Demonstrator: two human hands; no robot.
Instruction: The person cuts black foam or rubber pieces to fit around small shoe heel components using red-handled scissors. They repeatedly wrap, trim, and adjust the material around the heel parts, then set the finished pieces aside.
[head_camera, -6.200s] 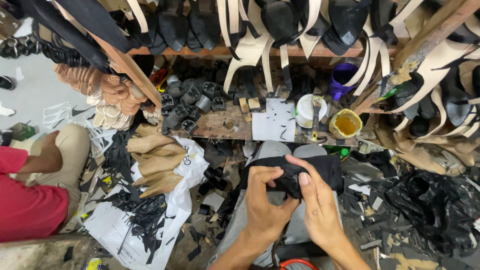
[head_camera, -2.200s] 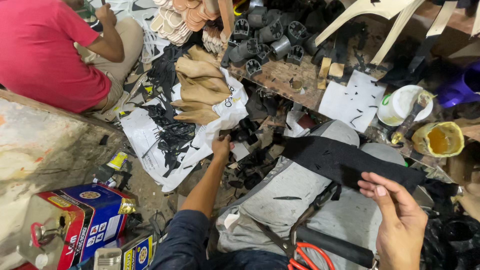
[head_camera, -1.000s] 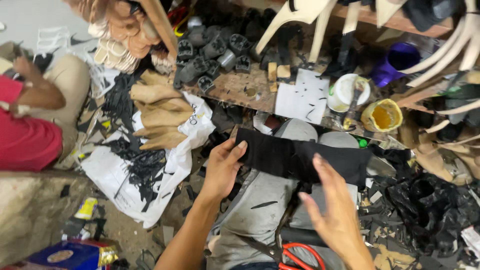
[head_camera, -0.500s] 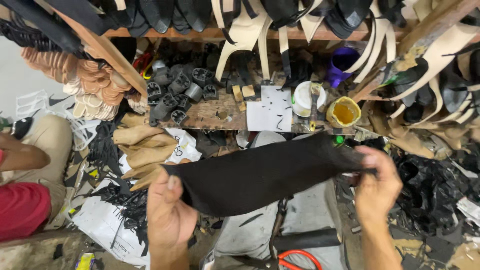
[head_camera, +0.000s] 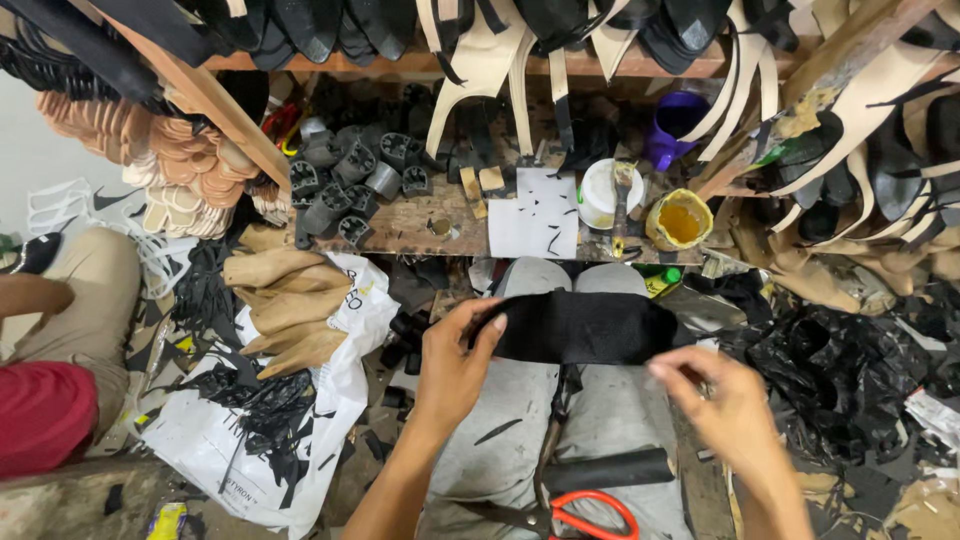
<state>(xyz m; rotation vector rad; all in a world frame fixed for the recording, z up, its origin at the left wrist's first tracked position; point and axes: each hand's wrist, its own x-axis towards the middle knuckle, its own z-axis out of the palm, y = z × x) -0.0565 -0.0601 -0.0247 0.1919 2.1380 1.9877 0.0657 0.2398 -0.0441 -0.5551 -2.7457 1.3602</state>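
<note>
I hold a strip of black fabric (head_camera: 585, 327), matte and finely ribbed, lying folded across my grey-trousered knees at the centre of the frame. My left hand (head_camera: 455, 365) pinches its left end, thumb and fingers closed on the cloth. My right hand (head_camera: 722, 400), lower right of centre, is blurred with fingers curled just below the strip's right end; I cannot tell whether it grips anything. Half a second ago the cloth was stretched wide between both my hands; now it is shorter and bunched. Orange-handled scissors (head_camera: 585, 512) lie at the bottom, and a yellow, crusted glue pot (head_camera: 680, 220) sits above.
</note>
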